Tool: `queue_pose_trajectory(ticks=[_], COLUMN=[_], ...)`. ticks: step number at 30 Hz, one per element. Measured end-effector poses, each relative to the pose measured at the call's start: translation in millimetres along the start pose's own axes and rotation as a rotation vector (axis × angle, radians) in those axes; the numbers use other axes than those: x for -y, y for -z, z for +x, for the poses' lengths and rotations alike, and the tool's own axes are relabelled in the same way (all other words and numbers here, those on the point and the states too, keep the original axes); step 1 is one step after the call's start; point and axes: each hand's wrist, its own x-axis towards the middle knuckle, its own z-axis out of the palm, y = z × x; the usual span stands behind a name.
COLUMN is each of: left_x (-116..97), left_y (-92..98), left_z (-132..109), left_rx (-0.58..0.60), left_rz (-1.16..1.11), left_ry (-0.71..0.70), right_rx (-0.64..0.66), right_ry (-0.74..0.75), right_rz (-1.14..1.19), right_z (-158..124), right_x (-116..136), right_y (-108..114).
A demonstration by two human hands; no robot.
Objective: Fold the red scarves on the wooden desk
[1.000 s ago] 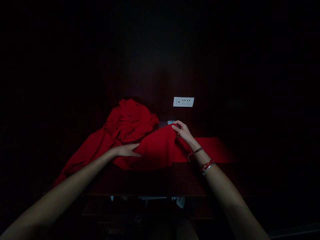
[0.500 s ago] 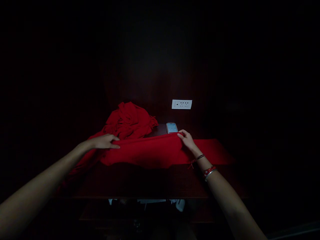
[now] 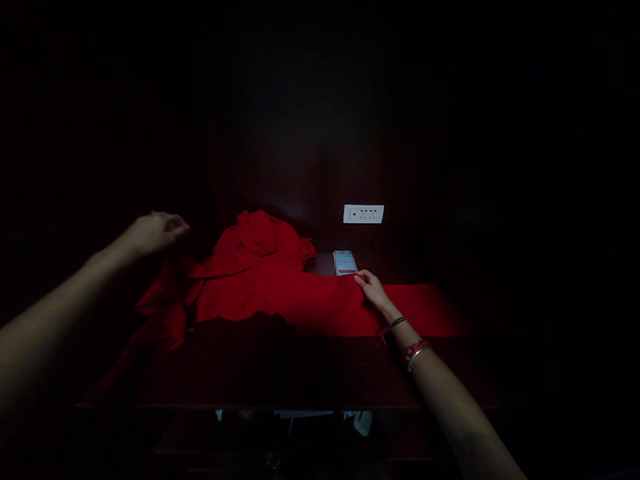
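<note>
A long red cloth [image 3: 280, 293] lies across a dark wooden table [image 3: 280, 373], bunched in a heap at the back and trailing off the left edge. My right hand [image 3: 371, 288] pinches the cloth's upper edge near the table's middle, fingers closed on it. My left hand [image 3: 153, 233] is raised at the left, above the table, curled closed; it looks to hold the cloth's left part, which rises toward it, but the dim light hides the grip.
A phone [image 3: 345, 263] with a lit screen lies just behind my right hand. A white socket plate [image 3: 363, 214] sits on the dark back wall. Pale objects [image 3: 360, 420] show below the table's front edge. Everything around is in deep shadow.
My left hand moved from the cloth's middle out to the left and up, stretching the cloth sideways. My right hand slid slightly down and stayed on the cloth's edge, uncovering the phone.
</note>
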Motion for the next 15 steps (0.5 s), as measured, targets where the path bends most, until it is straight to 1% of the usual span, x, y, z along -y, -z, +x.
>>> queue_pose_trajectory(ticks=[1,2,3,5,6,7,8,9,10,11,13,15], left_x=[-11.8,-24.6,-37.0,-56.2,-61.5,-63.4,-61.9,-57.4,-50.3,-41.4,-22.5,-9.9], left_y=[-17.7,-38.0,-59.3,-97.4,-110.9,-119.2,-121.7,-118.7,-110.6,-98.5,-67.3,-36.2], left_z=[-1.8,-4.6,-8.4,-18.4,-23.7,-28.4,-31.9,-33.9,-34.0,-32.1,-23.1,-9.8], left_rx=[0.106,0.186,0.242,0.319,0.330,0.318,0.289,0.241,0.186,0.129,0.025,-0.065], left_rz=[-0.055,-0.061,-0.038,0.047,0.068,0.080,0.086,0.084,0.081,0.083,0.087,0.101], left_ry=[-0.158,-0.270,-0.303,-0.215,-0.184,-0.157,-0.137,-0.125,-0.115,-0.098,-0.041,0.110], right_rx=[0.020,0.036,0.045,0.042,0.038,0.033,0.027,0.023,0.021,0.017,0.010,0.010], right_ry=[0.013,0.027,0.038,0.046,0.043,0.036,0.028,0.018,0.005,-0.010,-0.045,-0.073], right_rz=[-0.003,-0.007,-0.013,-0.022,-0.022,-0.021,-0.019,-0.016,-0.013,-0.007,0.029,0.109], right_z=[-0.3,-0.6,-0.9,-1.9,-2.4,-3.1,-3.6,-4.0,-4.2,-4.0,-2.2,1.7], right_x=[2.3,5.4,8.7,13.7,14.6,14.3,12.9,10.8,8.4,6.3,4.9,9.8], right_y=[-4.5,-9.0,-13.1,-17.8,-17.9,-16.6,-14.0,-10.5,-6.7,-3.1,0.9,-2.0])
